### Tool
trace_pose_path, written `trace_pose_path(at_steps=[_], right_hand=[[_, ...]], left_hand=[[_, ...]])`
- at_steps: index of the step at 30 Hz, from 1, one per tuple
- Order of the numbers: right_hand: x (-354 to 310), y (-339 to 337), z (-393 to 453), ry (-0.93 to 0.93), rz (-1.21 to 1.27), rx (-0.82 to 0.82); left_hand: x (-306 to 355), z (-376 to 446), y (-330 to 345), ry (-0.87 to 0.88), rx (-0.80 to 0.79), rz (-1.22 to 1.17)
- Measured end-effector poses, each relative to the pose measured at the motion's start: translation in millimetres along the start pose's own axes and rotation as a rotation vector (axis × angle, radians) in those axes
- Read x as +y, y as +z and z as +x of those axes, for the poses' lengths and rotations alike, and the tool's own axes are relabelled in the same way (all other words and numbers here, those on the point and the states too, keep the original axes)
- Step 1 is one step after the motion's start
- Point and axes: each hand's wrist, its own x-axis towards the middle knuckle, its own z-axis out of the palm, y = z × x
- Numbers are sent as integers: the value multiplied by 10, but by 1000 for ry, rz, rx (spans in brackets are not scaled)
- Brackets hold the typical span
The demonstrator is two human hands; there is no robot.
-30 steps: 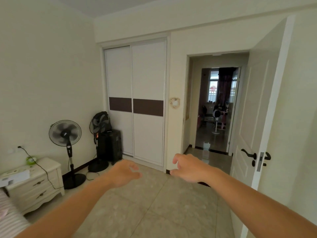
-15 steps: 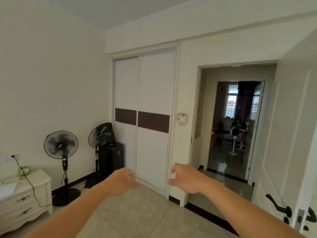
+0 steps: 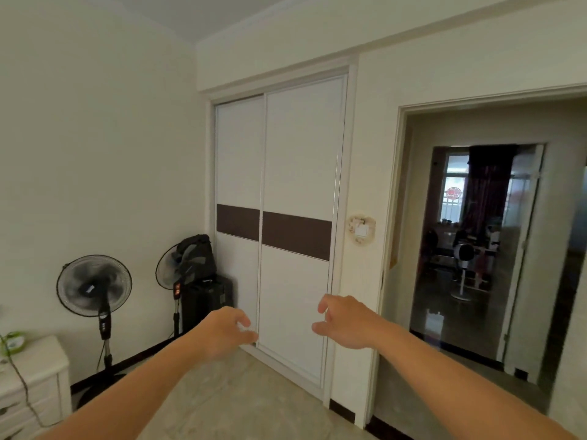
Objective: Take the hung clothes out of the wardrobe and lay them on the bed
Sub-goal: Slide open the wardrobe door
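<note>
At the far left stands a white nightstand point(image 3: 35, 373) with drawers, and a small green object point(image 3: 12, 341) lies on its top; a dark cable point(image 3: 22, 389) hangs down in front of the drawers. Next to it, against the left wall, is a black pedestal fan point(image 3: 94, 285) on a round base. A second fan point(image 3: 173, 269) stands further right, partly covered by a dark bag point(image 3: 198, 254) that rests on a black suitcase point(image 3: 208, 300).

The left hand point(image 3: 224, 331) is stretched forward in the air, its fingers loosely curled and a little apart, holding nothing. It appears in front of the lower part of the wardrobe, not touching it.

The wardrobe point(image 3: 279, 217) is built into the far wall. Its two white sliding doors, each with a dark brown band across the middle, are both closed, so the hung clothes inside cannot be seen. The bed is not in view.

The right hand point(image 3: 344, 322) is also held out empty, the thumb and fingers spread and bent, at almost the same height as the left one and apart from it.

On the wall strip right of the wardrobe is a light switch point(image 3: 362, 230) with a pale decorated frame. Further right an open doorway point(image 3: 489, 249) shows a darker room with a window, a dark curtain and a white fan on a stand. The floor point(image 3: 247, 401) has pale tiles.
</note>
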Motion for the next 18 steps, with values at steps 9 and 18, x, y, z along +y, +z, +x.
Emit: trace_pose_path(at_steps=[9,18], right_hand=[[363,123,1914,-30,26,-30],[1003,69,4076,-54,33,-3]], left_hand=[[-396,1739,-124,-42,12,26],[-721,3860,-124,-36,11,11]])
